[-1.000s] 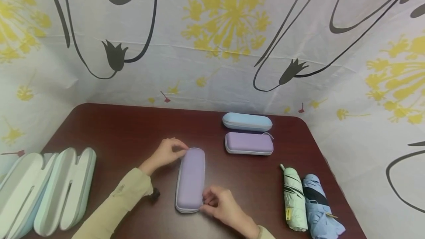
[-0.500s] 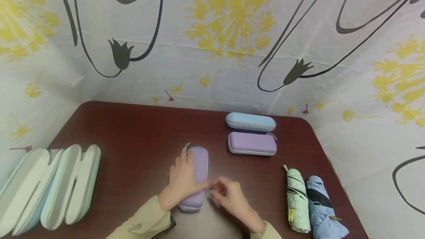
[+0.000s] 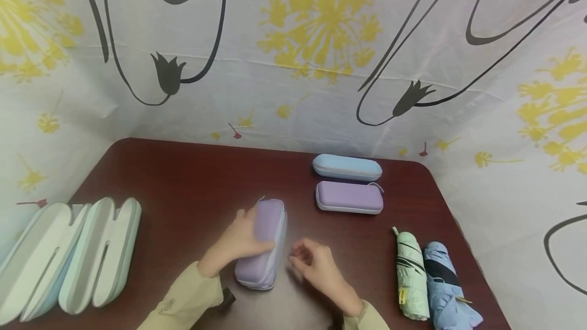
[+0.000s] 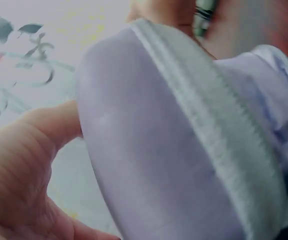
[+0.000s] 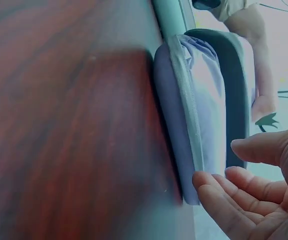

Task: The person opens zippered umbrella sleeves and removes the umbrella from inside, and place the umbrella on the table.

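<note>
In the middle of the table lies a purple zip case (image 3: 268, 233), long side toward me, its lid partly raised along the right. My left hand (image 3: 239, 236) grips the lid, thumb on top near the right edge. Up close in the left wrist view, the lid (image 4: 149, 140) has a pale zip band (image 4: 209, 130). Shiny purple fabric (image 5: 209, 95) shows inside the gap in the right wrist view. My right hand (image 3: 317, 266) is just right of the case with loosely bent fingers and holds nothing.
A closed purple case (image 3: 349, 197) and a light blue case (image 3: 347, 167) lie at the back right. Folded green (image 3: 411, 276) and blue umbrellas (image 3: 447, 289) rest at the right. Open pale cases (image 3: 98, 253) stand at the left edge. A patterned cloth (image 3: 257, 65) hangs behind the table.
My left hand moved from the case's far end onto its lid, which has lifted and tilted left. My right hand came away from the near right corner and moved slightly up.
</note>
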Available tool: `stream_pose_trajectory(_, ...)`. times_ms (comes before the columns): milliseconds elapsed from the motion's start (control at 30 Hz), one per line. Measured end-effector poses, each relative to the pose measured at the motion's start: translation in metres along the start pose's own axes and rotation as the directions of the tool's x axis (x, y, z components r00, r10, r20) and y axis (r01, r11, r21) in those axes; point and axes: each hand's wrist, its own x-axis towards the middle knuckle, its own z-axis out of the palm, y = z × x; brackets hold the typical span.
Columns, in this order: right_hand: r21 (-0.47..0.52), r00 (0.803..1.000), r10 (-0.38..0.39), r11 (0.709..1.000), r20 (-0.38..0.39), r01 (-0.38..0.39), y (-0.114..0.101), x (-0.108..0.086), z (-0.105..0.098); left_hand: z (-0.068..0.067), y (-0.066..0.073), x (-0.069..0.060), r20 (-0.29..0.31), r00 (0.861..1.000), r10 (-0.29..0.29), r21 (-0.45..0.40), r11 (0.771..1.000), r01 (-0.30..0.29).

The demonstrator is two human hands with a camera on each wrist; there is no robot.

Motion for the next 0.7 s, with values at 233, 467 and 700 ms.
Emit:
stream_pose_trajectory(233,-0.037,0.997,0.057,0.998,-0.042,-0.059,-0.008,0.015,0.008,-0.019,-0.023,-0.007,0.134,0.987,-0.094,-0.402,0.905,0.141)
stream_pose_trajectory(467,-0.100,0.993,0.080,0.991,-0.089,-0.089,-0.016,0.034,0.016,-0.024,-0.045,-0.013,0.304,0.950,-0.077,-0.675,0.686,0.272)
stream_pose_trajectory(700,-0.292,0.989,0.130,0.945,-0.075,-0.146,-0.022,0.052,0.022,-0.022,-0.066,-0.015,0.398,0.915,0.069,-0.798,0.519,0.308)
